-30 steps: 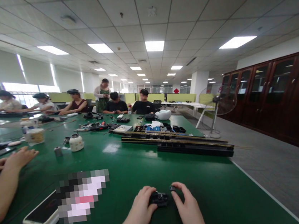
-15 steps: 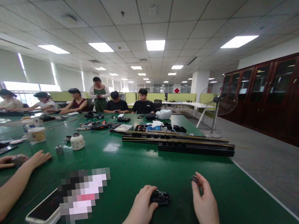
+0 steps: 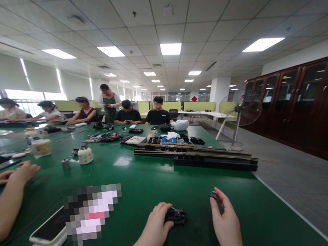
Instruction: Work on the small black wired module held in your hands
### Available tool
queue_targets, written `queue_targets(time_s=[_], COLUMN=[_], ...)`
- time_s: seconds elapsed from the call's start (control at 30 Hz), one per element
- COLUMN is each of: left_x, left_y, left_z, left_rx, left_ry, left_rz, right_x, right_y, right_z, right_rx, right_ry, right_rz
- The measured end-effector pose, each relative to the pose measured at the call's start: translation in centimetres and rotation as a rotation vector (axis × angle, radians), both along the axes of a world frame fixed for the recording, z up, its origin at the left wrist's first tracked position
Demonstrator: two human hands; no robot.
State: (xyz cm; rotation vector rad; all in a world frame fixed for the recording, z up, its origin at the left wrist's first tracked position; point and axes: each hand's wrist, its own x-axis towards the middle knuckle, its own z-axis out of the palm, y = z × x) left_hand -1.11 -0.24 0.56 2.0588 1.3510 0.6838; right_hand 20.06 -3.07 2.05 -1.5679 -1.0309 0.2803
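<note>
At the front of the green table point(image 3: 147, 188), my left hand point(image 3: 155, 230) is closed around the left side of a black plastic device with exposed inner parts point(image 3: 178, 216). The device lies low at the table; its exact kind is unclear. My right hand point(image 3: 227, 226) is held apart from it, to the right. Between thumb and fingertip it pinches a small dark block point(image 3: 212, 195), too small to name.
Left of me, a co-worker's hands point(image 3: 24, 172) are close together over the table. A phone point(image 3: 50, 227) on a white stand, a white jar point(image 3: 85, 155), a metal cylinder point(image 3: 65, 164) and long black rails point(image 3: 216, 162) with thin rods lie around. Several people sit beyond.
My hands and what they hold have barely moved. The co-worker's right hand has drawn left, toward their other hand, and the grey block there is now hidden.
</note>
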Motion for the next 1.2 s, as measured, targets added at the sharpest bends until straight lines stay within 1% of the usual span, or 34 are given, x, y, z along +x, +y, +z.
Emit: queue_targets(time_s=[0.23, 0.4, 0.6, 0.8, 0.97, 1.07, 1.2], left_x=[0.0, 0.1, 0.2, 0.1, 0.1, 0.2, 0.2], left_y=[-0.1, -0.1, -0.1, 0.0, 0.1, 0.2, 0.1], left_z=[0.2, 0.2, 0.1, 0.0, -0.3, -0.3, 0.0], left_rx=[0.002, 0.005, 0.019, 0.017, 0.028, 0.038, 0.036], left_ry=[-0.004, -0.009, -0.004, 0.000, -0.015, -0.010, 0.012], left_rz=[-0.006, -0.005, -0.001, 0.007, 0.001, -0.003, -0.009], right_x=[-0.2, -0.3, -0.5, -1.5, -2.7, -3.5, -4.2], right_y=[-0.1, -0.1, -0.2, -0.2, -0.4, -0.7, -0.9], right_z=[0.0, 0.1, 0.1, -0.4, -0.7, -0.5, -0.1], right_rx=[0.012, -0.027, -0.031, -0.101, -0.195, -0.205, -0.184], right_ry=[-0.037, -0.045, -0.065, -0.171, -0.190, -0.182, -0.170], right_rz=[0.030, 0.063, 0.112, 0.274, 0.436, 0.507, 0.552])
